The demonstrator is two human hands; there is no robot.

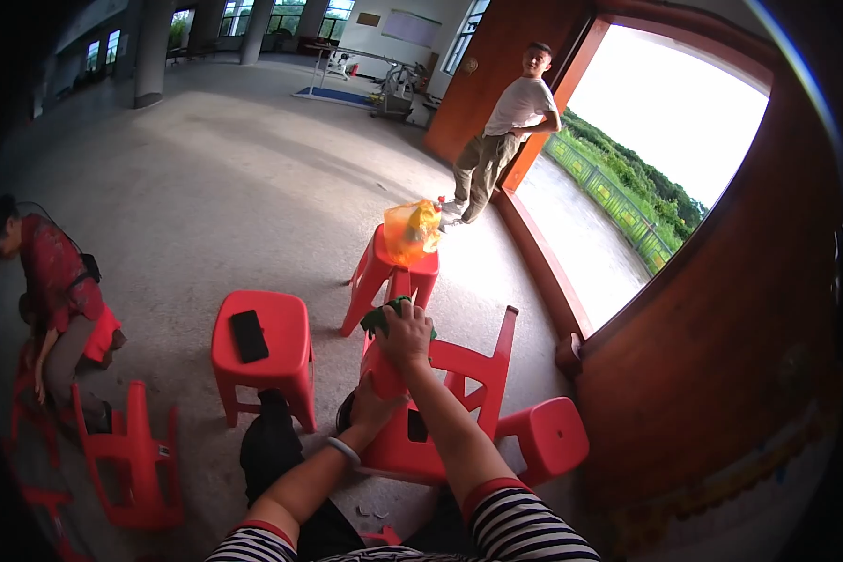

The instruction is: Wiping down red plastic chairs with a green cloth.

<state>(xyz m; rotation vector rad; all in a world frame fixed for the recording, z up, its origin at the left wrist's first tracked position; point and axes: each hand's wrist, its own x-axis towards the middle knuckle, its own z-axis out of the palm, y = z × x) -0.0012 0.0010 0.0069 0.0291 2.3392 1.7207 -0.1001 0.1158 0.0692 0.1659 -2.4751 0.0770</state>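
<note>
A red plastic stool point(412, 465) lies tipped over in front of me, its legs pointing up and away. My right hand point(407, 335) is closed over a bunched green cloth point(377, 319) and presses it against one of the stool's legs. Lower down, my left hand point(375, 405) grips the side of the same stool, its fingers partly hidden. A grey-white bracelet point(343, 450) circles my left wrist.
An upright red stool point(286, 363) at left bears a black phone point(249, 335). Ahead, another stool carries an orange plastic bag point(410, 234). More stools point(545, 438) lie around. One person point(515, 112) stands by the open doorway; another point(61, 290) bends at far left.
</note>
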